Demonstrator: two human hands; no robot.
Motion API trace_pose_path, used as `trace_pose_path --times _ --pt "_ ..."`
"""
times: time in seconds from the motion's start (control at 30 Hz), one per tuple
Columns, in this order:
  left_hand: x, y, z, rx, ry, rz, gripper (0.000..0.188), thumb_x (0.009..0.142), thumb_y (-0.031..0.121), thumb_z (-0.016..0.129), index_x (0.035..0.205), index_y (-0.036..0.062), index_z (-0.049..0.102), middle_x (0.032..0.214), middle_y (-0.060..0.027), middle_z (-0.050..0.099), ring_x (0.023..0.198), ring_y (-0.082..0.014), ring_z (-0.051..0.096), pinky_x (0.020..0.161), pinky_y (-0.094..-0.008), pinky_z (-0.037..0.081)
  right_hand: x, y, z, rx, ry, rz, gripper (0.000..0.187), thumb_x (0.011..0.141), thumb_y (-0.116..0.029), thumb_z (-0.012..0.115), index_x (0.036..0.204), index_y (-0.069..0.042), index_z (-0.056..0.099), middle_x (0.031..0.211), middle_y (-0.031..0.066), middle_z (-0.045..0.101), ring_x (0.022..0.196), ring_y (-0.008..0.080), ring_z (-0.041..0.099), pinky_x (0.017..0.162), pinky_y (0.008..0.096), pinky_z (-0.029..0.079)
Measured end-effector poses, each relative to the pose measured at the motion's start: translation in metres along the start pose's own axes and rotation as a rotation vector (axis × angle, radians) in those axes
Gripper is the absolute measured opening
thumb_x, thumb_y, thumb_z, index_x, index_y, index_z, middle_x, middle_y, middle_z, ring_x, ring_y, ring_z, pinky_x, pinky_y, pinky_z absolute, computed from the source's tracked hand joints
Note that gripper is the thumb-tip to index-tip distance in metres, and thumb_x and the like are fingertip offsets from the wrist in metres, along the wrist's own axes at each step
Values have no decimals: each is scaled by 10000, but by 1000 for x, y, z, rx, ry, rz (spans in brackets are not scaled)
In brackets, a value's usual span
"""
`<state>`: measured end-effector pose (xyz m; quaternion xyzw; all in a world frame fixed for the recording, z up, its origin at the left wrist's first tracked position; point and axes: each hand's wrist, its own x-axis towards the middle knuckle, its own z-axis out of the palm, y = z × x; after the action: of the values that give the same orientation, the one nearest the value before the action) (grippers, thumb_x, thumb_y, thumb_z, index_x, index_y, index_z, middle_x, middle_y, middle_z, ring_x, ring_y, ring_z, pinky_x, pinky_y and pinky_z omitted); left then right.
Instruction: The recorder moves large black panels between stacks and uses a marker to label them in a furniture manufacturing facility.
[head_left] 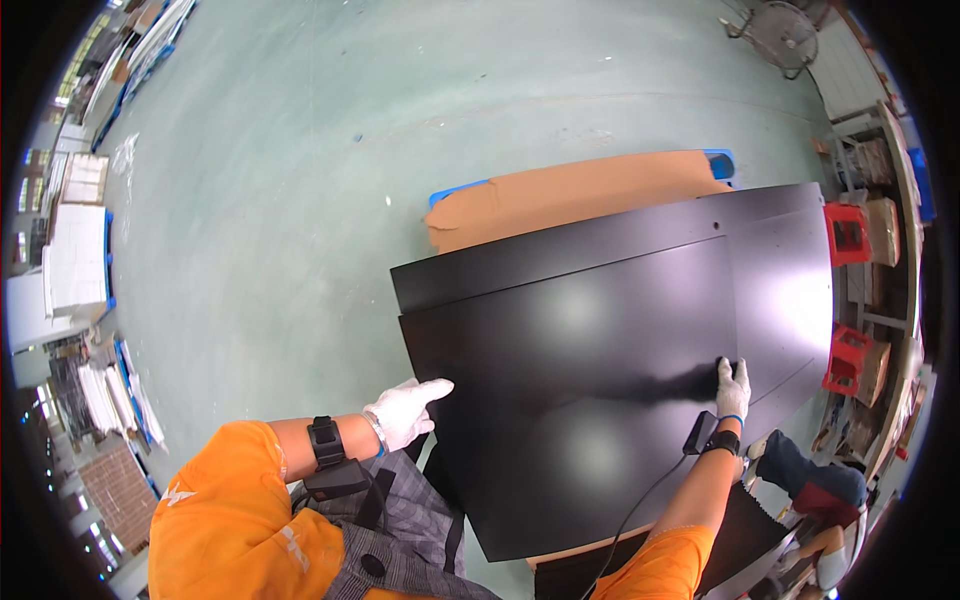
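Note:
A large glossy black panel [560,370] lies in front of me, over another black panel [600,238] that shows past its far and right edges. My left hand [403,412], in a white glove, is at the upper panel's left edge. Its thumb stretches over the top face, while the other fingers are curled and partly hidden at the edge. Along the right edge of the same panel is my right hand [733,392], also gloved, with its fingers at the border; their undersides cannot be seen. Both wrists carry black straps with small devices.
Brown cardboard [580,192] on a blue pallet [718,165] shows beyond the panels. Red stools [846,233] and shelving stand at the right, with a round fan [783,38] farther off. A person [815,480] is at lower right. White stacks [80,260] line the left.

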<state>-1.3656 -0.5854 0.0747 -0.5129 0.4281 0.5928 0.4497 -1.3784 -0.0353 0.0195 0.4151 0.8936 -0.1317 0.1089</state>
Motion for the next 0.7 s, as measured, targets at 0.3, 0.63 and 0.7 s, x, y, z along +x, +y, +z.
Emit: trace_pose_path --times 0.3,0.63,0.7 --pt "-5 9 3 -47 -53 -75 899 779 315 753 1411 -51 230 1507 -255 117 1396 -410 132 1100 -501 256 19 14 5 140 -66 40 574 898 -402 592 1315 -20 494 1256 171 575 1162 273 541 991 345 394" --pt "-2 12 5 -10 -99 -79 904 805 310 731 1431 -49 188 1528 -247 31 1405 -429 65 1115 -507 219 18 20 2 63 -26 33 568 904 -434 559 1279 -10 515 1210 209 587 1133 331 556 971 377 415" --pt "0 13 1 3 -122 -82 909 810 308 725 1437 -49 173 1533 -245 -9 1407 -432 37 1121 -510 198 11 7 5 69 -5 23 577 903 -452 543 1276 -13 517 1215 215 578 1144 350 541 983 397 407"
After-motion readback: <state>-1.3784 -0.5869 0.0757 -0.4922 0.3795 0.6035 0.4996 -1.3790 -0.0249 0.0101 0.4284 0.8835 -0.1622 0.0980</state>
